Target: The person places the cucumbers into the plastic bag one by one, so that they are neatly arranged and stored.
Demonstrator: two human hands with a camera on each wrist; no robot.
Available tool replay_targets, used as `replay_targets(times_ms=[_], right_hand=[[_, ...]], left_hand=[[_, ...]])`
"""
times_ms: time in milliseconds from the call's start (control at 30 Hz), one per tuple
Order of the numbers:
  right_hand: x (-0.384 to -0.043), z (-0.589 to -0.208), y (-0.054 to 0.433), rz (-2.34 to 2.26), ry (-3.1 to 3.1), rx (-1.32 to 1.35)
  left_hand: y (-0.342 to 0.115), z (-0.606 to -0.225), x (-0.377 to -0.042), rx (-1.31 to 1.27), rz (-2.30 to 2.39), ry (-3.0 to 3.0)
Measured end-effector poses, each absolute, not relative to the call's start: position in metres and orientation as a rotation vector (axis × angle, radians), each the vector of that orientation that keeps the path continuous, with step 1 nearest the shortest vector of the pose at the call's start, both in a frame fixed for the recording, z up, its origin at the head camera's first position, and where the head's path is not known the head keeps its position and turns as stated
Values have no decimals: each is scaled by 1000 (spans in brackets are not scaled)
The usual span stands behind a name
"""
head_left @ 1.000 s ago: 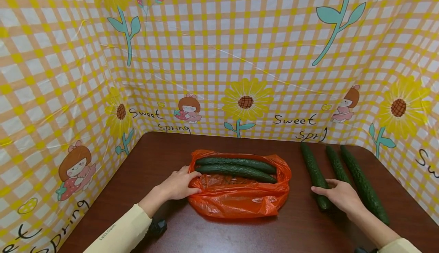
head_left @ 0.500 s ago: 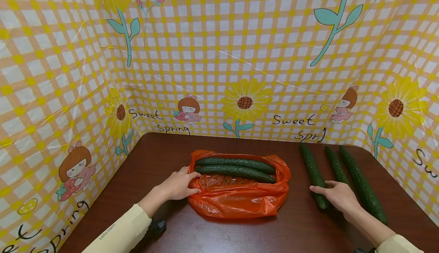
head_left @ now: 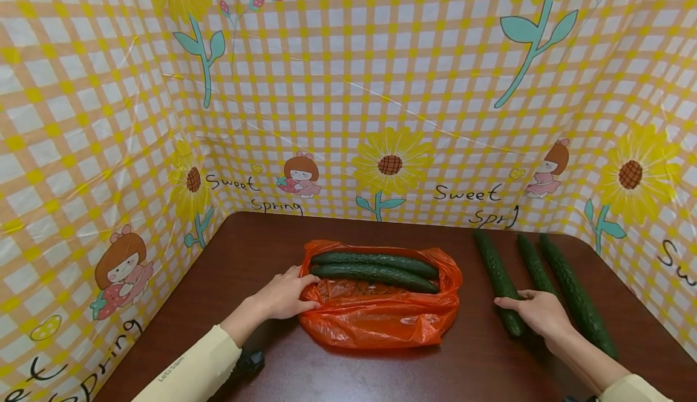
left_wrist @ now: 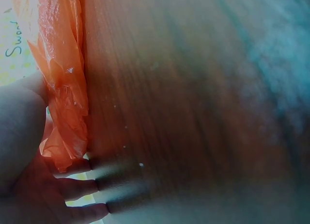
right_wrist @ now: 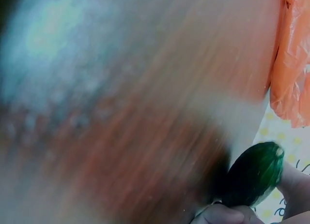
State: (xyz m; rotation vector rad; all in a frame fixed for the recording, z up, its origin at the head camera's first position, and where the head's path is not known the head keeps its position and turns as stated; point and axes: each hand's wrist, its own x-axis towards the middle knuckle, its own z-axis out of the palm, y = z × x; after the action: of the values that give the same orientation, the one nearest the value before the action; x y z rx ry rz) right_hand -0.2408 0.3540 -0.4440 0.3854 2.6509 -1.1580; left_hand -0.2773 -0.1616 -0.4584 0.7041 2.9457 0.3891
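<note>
An orange-red plastic bag point(head_left: 376, 323) lies on the table with its mouth spread. Two dark green cucumbers, a back one point(head_left: 376, 261) and a front one point(head_left: 376, 273), rest side by side in it. At the bag's left end my left hand point(head_left: 280, 293) holds the rim. In the left wrist view that hand's fingers point(left_wrist: 80, 187) reach past the crumpled plastic point(left_wrist: 65, 98). Off to the right, my right hand point(head_left: 541, 312) grips a cucumber point(head_left: 492, 263) near its close end, thumb on its left side. Its rounded end point(right_wrist: 254, 173) shows in the right wrist view.
Two more cucumbers, a middle one point(head_left: 535, 263) and an outer one point(head_left: 579, 302), lie just right of the gripped one. A checked cloth point(head_left: 327, 99) walls the dark brown table point(head_left: 261, 232) at the back and sides. A small black object point(head_left: 250, 361) sits beneath the left sleeve.
The far end of the gripped cucumber has shifted slightly left. My left hand and the bag stay where they were.
</note>
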Motion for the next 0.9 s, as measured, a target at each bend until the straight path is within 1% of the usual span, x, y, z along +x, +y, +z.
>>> replay_targets(times_ms=[500, 900], right_hand=[[-240, -446, 359, -1088, 2714, 332], [-238, -440, 350, -1029, 2740, 391]], left_hand=[[-161, -459, -276, 702, 396, 2948], [-161, -458, -276, 713, 403, 2952]])
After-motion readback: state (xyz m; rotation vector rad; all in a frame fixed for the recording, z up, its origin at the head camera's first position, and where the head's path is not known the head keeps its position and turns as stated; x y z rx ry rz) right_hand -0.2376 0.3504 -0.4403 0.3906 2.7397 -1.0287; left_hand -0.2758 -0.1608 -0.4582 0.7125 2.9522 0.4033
